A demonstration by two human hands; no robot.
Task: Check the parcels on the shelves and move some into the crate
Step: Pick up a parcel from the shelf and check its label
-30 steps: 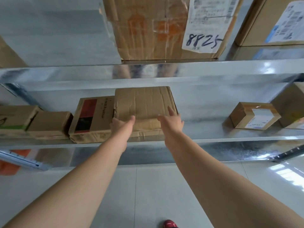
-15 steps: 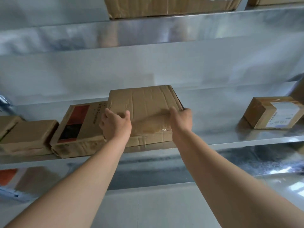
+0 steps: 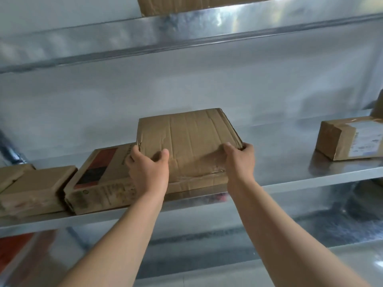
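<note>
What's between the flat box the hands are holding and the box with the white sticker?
Only bare shelf, in the head view. The right hand grips the right edge of the flat box; the stickered box sits apart.

Both bare arms reach forward, nearly parallel, with the wrists straight. The left hand (image 3: pixel 148 171) holds the left side of the flat cardboard parcel (image 3: pixel 190 137), thumb on top and fingers curled round the edge. The right hand (image 3: pixel 240 160) grips the right edge in the same way.
</note>
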